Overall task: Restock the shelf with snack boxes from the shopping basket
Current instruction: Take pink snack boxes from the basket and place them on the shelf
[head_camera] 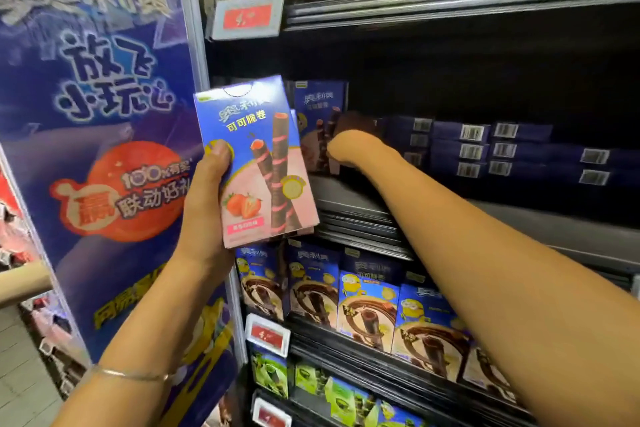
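1. Blue-and-pink card: the strawberry snack boxes point(258, 163) stand upright in my left hand point(204, 198). The thumb presses the front face and the fingers are hidden behind, a pinching hold. The label faces out, and the boxes sit just beside the shelf as ready stock.
2. My right hand point(353, 135) reaches deep into the middle shelf point(349, 198), against an upright box point(320, 107) at its left end. Its fingers are in shadow; I cannot tell whether they grip or push.
3. Flat-stacked boxes point(460, 149) lie further right.
4. Judgement: an upright facing is being squared at the left end, and the held boxes belong there.
5. The basket is not in view.
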Demonstrator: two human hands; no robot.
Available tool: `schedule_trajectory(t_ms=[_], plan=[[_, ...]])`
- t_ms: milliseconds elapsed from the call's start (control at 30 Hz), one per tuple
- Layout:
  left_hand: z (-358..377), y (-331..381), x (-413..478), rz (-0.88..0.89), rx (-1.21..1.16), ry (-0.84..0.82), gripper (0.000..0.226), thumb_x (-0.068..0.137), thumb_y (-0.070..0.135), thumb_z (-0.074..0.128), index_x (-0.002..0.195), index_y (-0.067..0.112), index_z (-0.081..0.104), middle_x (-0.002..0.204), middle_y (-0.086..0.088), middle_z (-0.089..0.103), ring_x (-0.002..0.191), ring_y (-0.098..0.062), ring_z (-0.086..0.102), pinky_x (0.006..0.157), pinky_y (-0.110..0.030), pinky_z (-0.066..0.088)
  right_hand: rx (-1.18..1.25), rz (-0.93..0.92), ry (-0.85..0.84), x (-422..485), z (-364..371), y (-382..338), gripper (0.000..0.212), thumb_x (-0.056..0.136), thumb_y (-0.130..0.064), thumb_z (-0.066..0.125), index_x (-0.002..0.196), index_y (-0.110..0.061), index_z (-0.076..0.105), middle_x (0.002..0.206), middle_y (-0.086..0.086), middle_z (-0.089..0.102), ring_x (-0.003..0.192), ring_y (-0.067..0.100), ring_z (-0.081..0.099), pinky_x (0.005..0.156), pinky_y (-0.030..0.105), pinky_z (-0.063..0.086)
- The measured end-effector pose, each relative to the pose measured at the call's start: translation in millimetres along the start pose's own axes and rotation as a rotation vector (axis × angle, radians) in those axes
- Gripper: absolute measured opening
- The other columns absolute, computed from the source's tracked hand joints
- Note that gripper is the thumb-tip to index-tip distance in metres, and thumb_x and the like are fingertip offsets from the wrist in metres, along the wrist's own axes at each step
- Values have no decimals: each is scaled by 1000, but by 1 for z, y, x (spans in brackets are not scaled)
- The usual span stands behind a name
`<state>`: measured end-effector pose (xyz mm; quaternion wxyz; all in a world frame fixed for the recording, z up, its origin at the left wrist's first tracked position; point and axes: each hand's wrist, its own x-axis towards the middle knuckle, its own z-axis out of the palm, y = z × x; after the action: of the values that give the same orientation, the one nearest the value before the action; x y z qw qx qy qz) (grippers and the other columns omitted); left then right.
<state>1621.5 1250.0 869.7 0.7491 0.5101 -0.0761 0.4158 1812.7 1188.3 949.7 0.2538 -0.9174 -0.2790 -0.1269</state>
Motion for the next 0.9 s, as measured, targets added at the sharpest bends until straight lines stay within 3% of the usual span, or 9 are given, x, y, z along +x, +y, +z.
schedule_trajectory(t_ms=[167,233,300,333,400,500,733,800,900], plan=[[8,4,-2,34,64,30,52,111,31,37,81,33,80,86,11,78,76,-11,77,64,-26,61,8,-13,-164,-12,-10,8,40,103,-18,49,139,0,53,142,21,54,119,34,58,94,38,47],[10,6,0,31,60,35,43,110,31,39,89,30,76,86,11,78,75,-11,77,64,-26,61,42,-34,-152,-24,-26,15,36,105,-24,41,129,-2,58,135,21,57,103,32,62,91,36,45],[15,7,2,20,79,33,46,109,33,42,80,33,77,85,12,77,75,-10,76,66,-29,61,200,-64,-52,-36,-39,19,36,105,-34,42,114,-5,61,110,14,63,80,25,61,80,36,49],[17,8,3,17,92,25,49,109,35,43,75,35,78,86,12,77,77,-11,76,70,-31,61,370,-69,-44,-46,-46,20,43,104,-43,44,112,-5,62,103,10,67,81,26,66,79,39,55],[24,9,5,12,119,7,49,108,38,44,75,37,80,93,8,80,83,-15,78,71,-34,63,704,-55,-171,-71,-59,22,61,95,-67,48,109,-11,67,95,3,74,85,25,76,74,40,61],[39,11,6,-21,163,-27,46,108,46,42,96,31,84,108,-8,81,92,-26,79,68,-34,63,737,-146,-337,-103,-72,27,73,76,-82,61,108,-17,72,97,-1,78,83,17,77,70,38,63],[58,17,28,-113,310,-15,76,100,75,24,129,25,72,126,-8,76,114,-33,74,99,-50,58,786,-184,-277,-111,-88,28,53,86,-42,78,115,1,66,96,8,79,82,23,77,63,36,63],[57,16,34,-95,392,34,63,102,69,38,118,22,77,116,-7,79,105,-32,77,94,-48,60,824,-161,-292,-107,-92,33,41,88,-34,78,111,-1,70,90,5,78,76,19,74,67,36,62],[48,10,44,-24,477,127,51,103,49,58,114,1,70,96,-5,78,78,-23,76,67,-34,60,844,-107,-264,-99,-95,49,30,88,-27,77,109,-5,72,93,4,79,79,16,74,77,37,62]])
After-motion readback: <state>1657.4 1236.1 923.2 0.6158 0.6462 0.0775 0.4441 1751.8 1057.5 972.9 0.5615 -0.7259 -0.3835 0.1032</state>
